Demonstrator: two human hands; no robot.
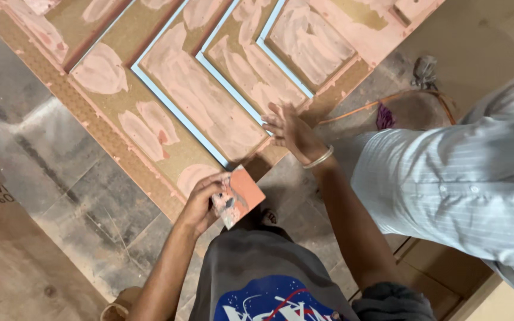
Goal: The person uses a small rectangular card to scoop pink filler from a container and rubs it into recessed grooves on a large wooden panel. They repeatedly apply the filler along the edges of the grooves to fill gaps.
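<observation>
A big brown fibreboard panel (120,101), smeared with patches of pink filler and marked with thin pale blue frame strips (176,107), is seen lying flat on the grey dusty floor (49,172). Its long side runs on a slant, from the upper left down toward the lower middle of the view. The panel lies ahead of both hands, and its near edge is reached by each of them. Beside it, on the right, another person in a pale striped shirt (465,184) is seen bending over; that person's hands cannot be seen. An orange cord (388,101) is laid on the floor near the panel's far corner. The right hand (290,128) is stretched out farther, with its fingers spread and pressed flat on the panel, just where a blue strip ends; nothing is held in it, and a silver bangle (319,159) is worn on its wrist. The left hand (203,199) is kept nearer the body, at the panel's near edge. It is curled tight around a small flat square scraper card coated with pink filler (242,196), which is tilted and pointed toward the panel. Both forearms are reached forward from below, with the right one held longer and straighter.
</observation>
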